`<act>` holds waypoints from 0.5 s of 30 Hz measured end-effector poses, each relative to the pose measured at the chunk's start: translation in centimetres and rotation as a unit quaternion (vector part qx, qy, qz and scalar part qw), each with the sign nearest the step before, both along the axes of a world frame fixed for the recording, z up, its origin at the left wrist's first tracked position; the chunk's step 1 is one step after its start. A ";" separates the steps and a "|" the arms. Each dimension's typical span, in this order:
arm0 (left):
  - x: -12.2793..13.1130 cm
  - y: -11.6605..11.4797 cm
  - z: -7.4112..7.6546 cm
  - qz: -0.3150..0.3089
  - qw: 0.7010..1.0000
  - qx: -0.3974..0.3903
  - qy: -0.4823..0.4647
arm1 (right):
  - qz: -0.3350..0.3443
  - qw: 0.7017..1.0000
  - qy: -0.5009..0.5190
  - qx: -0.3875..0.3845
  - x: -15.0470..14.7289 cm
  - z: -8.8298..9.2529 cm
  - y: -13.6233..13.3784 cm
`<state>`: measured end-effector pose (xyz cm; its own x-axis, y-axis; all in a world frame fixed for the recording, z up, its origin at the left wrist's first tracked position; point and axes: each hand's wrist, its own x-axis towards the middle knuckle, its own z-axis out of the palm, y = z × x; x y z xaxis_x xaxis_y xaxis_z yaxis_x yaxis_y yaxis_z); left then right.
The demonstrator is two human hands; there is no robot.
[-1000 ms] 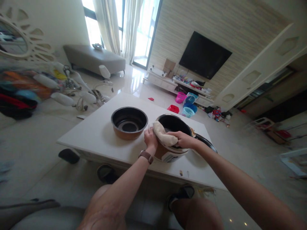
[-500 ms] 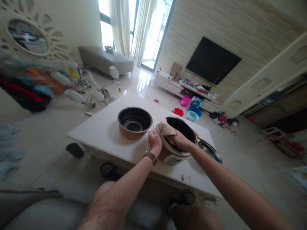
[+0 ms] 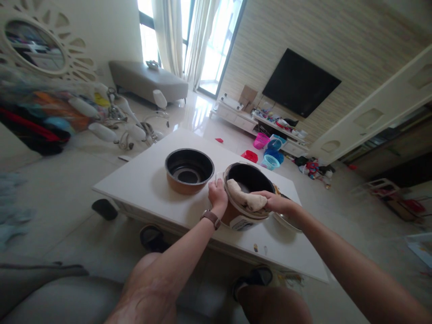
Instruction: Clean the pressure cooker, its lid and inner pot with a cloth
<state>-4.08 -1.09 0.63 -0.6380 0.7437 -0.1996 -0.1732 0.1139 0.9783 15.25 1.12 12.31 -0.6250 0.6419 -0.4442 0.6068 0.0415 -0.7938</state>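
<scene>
A rice cooker (image 3: 232, 215) with a brown side and dark interior stands on the white table (image 3: 141, 198), its open lid (image 3: 286, 220) at its right, partly behind my right arm. My left hand (image 3: 218, 196), with a watch at the wrist, is closed on the cooker's left edge. My right hand (image 3: 272, 202) grips a beige cloth (image 3: 245, 197) that lies along the near rim and partly over the opening. The fingers under the cloth are partly hidden. To the left sits a separate inner pot (image 3: 184, 183), brown outside and black inside.
Two small items (image 3: 255, 248) lie near the table's front edge. Beyond the table are a red basin (image 3: 249, 156), a light blue basket (image 3: 271, 162) and a pink basket (image 3: 261, 141) on the floor. A white lamp-like fixture (image 3: 135, 132) lies at left.
My right hand has moved right along the cooker's near rim with the cloth, which now stretches out across it. My left hand stays on the left edge.
</scene>
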 end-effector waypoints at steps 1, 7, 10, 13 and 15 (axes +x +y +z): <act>0.0 0.0 0.0 -0.002 1.000 0.001 -0.001 | 0.007 1.000 -0.020 -0.003 0.7 0.9 0.1; -0.1 -0.1 0.2 -0.016 1.000 -0.007 -0.009 | -0.196 0.980 0.042 0.015 3.1 5.5 2.0; -0.1 0.0 0.0 -0.018 1.000 -0.008 -0.001 | -0.316 0.931 0.124 0.132 3.8 6.8 4.4; 0.0 0.2 -0.4 -0.009 1.000 -0.013 0.002 | -0.362 0.878 0.151 0.275 3.7 7.1 7.0; 0.1 0.3 -0.5 -0.001 1.000 -0.009 0.003 | -0.368 0.853 0.123 0.349 3.1 6.3 8.4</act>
<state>-4.01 -0.80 0.12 -0.6377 0.7412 -0.2098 -0.1678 0.1321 0.9769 18.33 9.56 18.60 0.0431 0.9550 0.2933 0.4919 0.2353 -0.8383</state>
